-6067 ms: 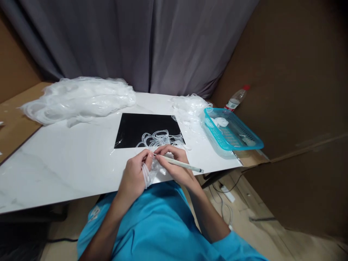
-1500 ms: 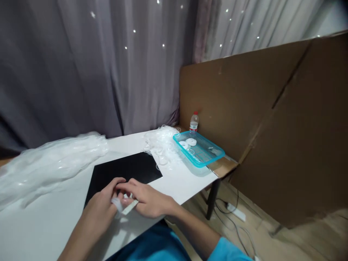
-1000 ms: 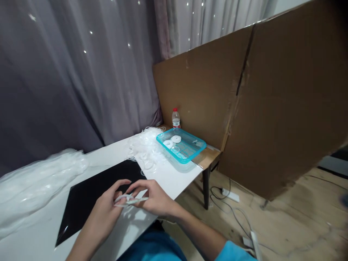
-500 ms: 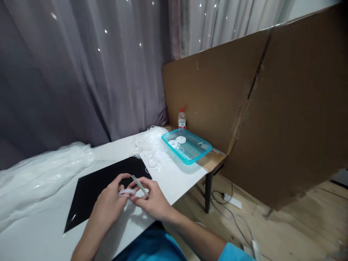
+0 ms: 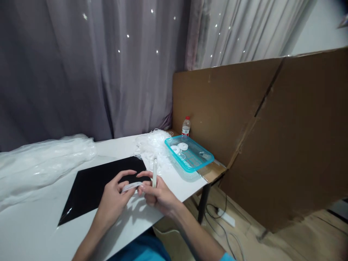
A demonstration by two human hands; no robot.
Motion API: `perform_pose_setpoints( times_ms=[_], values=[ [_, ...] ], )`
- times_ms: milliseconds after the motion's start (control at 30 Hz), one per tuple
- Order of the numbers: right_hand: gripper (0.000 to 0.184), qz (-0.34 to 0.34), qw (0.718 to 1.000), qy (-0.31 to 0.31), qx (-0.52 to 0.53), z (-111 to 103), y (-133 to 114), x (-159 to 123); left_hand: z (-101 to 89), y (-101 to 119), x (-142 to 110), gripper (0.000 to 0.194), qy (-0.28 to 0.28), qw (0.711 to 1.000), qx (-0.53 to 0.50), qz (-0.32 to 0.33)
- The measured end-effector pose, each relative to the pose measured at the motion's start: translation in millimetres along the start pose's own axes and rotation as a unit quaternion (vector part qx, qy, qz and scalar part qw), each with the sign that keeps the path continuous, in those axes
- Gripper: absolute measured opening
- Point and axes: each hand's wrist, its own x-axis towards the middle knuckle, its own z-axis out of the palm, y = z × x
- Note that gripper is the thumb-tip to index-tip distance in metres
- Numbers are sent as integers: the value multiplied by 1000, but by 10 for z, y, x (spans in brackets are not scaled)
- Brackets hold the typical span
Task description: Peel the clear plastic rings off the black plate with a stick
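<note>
My left hand (image 5: 115, 195) and my right hand (image 5: 156, 194) meet over the near edge of the white table (image 5: 35, 224). Between their fingertips they pinch a small bundle of white bands (image 5: 131, 186). A thin white pen-like tool (image 5: 154, 172) stands upright in my right hand, its tip pointing up. Just beyond the hands a black sheet (image 5: 95, 185) lies flat on the table.
A big heap of white bands (image 5: 40, 163) covers the table's left. A smaller heap (image 5: 150, 145) lies beside a turquoise basket (image 5: 190, 156) holding white coils. A water bottle (image 5: 186, 127) stands behind it. Cardboard panels (image 5: 258, 123) wall off the right; cables lie on the floor.
The view rose from straight down to look across the table and swung right. The loose bands on the black sheet are gone. The pen went from slanted to upright.
</note>
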Motion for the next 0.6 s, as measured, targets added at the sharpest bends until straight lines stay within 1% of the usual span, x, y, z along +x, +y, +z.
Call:
perform_pose_setpoints(
  times_ms=[33,100,133,167,200,267,333,367,433,500,600],
  values=[
    [61,16,1000,-21,-1,-53,-92,-18,27,1,-29,60,-37,999,-29,2],
    [57,32,998,-44,-33,-165,-277,-34,130,9,-104,71,-101,993,-61,15],
    [55,38,996,-54,-59,-227,-370,-30,202,5,-143,77,-118,991,-65,26],
    [54,47,992,-67,-93,-294,-468,-18,284,-12,-178,83,-121,990,-66,38],
    [53,59,986,-83,-131,-371,-572,2,370,-43,-209,89,-112,990,-66,46],
    [49,84,965,-116,-220,-557,-815,69,533,-150,-255,92,-70,995,-61,43],
    [45,94,933,-135,-321,-792,-1102,179,657,-293,-286,85,-29,998,-42,27],
    [42,93,913,-136,-374,-927,-1251,253,696,-365,-300,79,-19,999,-26,22],
    [40,60,871,-97,-479,-1224,-1529,444,732,-484,-332,66,-24,999,5,26],
    [37,14,823,-30,-567,-1537,-1738,676,724,-550,-369,58,-34,999,24,35],
    [32,18,797,11,-603,-1976,-1888,1031,684,-559,-424,55,-38,998,42,41]
  ],
)
